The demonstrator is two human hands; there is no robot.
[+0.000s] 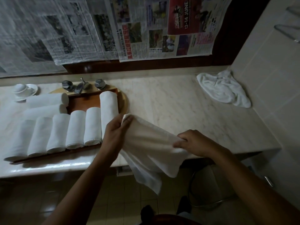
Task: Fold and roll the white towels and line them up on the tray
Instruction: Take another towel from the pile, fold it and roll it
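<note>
A white towel [151, 148] hangs spread between my hands above the counter's front edge, its lower part drooping below the counter. My left hand [116, 129] pinches its upper left corner. My right hand [193, 143] grips its right edge. Left of my hands, a brown wooden tray [84, 101] holds several rolled white towels [75, 130] lined up side by side, with two more rolls [47, 99] lying crosswise at its far left. A crumpled white towel [224, 89] lies in the counter's far right corner.
The marble counter [162, 98] runs along a wall covered in newspaper [113, 28]. A white cup and saucer [24, 90] and metal tap fittings [81, 86] stand behind the tray. A stool's metal ring [209, 203] shows under the counter.
</note>
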